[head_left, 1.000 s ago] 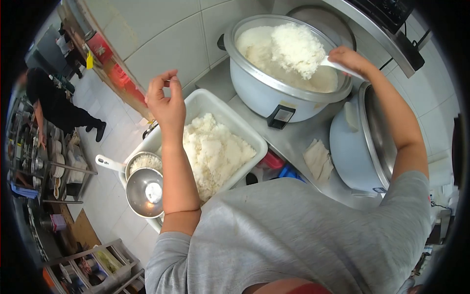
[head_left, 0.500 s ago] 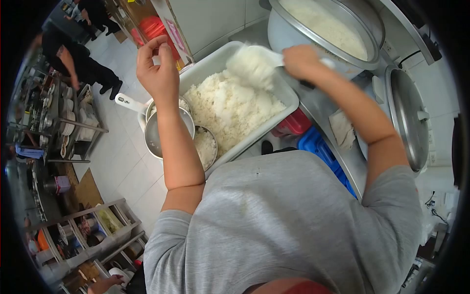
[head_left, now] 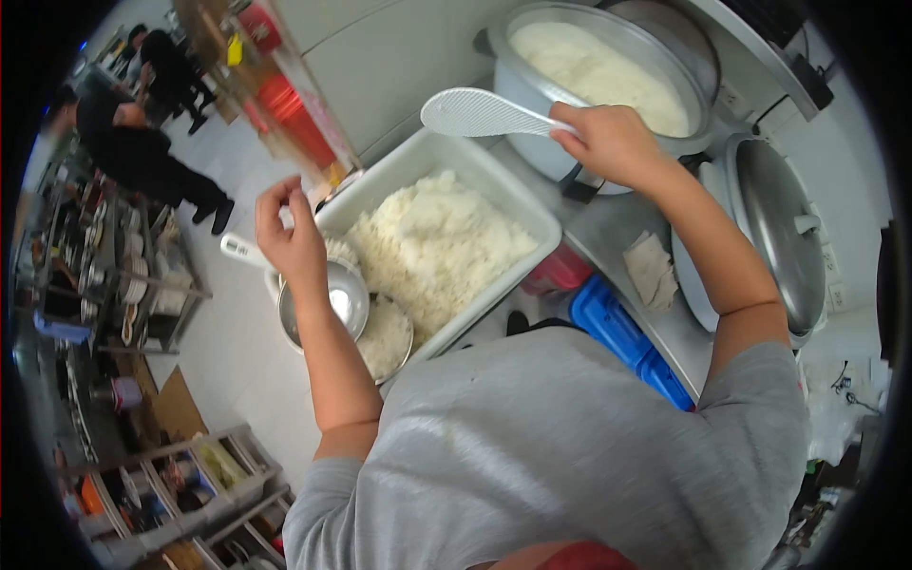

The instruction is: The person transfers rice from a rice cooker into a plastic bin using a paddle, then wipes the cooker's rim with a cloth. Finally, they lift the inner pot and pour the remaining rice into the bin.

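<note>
My right hand (head_left: 613, 141) is closed on the handle of a white rice paddle (head_left: 484, 112), whose blade has no heap of rice on it. The paddle is above the far edge of a white tub (head_left: 540, 249), beside an open rice cooker (head_left: 532, 90) with rice inside. Cooked rice (head_left: 446, 247) is piled in the tub. My left hand (head_left: 292, 233) is raised over the tub's left side with curled fingers; whether it holds anything is unclear. Below it are a metal bowl (head_left: 347, 296) and a bowl of rice (head_left: 385, 337).
A second cooker with a metal lid (head_left: 779, 228) stands at the right, near a crumpled cloth (head_left: 651, 271). Blue (head_left: 627, 332) and red containers are under the counter edge. People in dark clothes (head_left: 142, 147) stand at the far left by shelves of dishes (head_left: 133, 275).
The rice on the paddle came from over the cooker to the tub and has left the blade. My right hand has risen with the paddle towards the cooker.
</note>
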`<move>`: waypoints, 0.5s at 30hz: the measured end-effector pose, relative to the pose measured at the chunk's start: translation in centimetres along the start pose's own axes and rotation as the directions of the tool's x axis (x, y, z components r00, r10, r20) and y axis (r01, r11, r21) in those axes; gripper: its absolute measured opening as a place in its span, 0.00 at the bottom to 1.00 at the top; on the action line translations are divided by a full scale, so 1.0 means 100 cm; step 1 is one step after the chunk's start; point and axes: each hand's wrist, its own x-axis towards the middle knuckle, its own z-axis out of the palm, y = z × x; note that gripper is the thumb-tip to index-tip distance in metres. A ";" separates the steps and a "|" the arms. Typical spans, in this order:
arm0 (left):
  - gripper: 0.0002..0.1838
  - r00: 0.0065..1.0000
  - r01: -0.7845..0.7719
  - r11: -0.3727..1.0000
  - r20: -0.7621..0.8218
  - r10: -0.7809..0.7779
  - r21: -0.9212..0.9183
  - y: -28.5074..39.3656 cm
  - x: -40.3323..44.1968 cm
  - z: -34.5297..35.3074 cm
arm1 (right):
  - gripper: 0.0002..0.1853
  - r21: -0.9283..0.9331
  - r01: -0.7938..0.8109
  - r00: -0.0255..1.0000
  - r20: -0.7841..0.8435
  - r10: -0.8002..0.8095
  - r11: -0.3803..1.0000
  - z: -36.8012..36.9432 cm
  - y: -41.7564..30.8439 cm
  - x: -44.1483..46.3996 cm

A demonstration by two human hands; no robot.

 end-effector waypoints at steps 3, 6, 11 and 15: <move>0.05 0.999 0.025 0.999 0.040 -0.024 -0.029 -0.003 -0.003 0.026 | 0.12 0.044 -0.142 0.989 -0.038 0.144 0.989 -0.041 0.046 -0.012; 0.05 0.990 0.136 0.979 0.056 -0.129 -0.153 -0.002 -0.002 0.064 | 0.14 0.032 -0.284 0.956 -0.067 0.286 0.958 -0.054 0.115 -0.016; 0.09 0.940 0.318 0.851 0.257 -0.225 -0.418 -0.015 0.018 0.166 | 0.16 -0.138 -0.425 0.903 0.008 0.430 0.895 -0.025 0.224 0.001; 0.22 0.818 0.435 0.863 0.514 -0.259 -0.258 -0.023 0.062 0.268 | 0.15 -0.061 -0.541 0.838 0.035 0.544 0.838 -0.001 0.269 0.045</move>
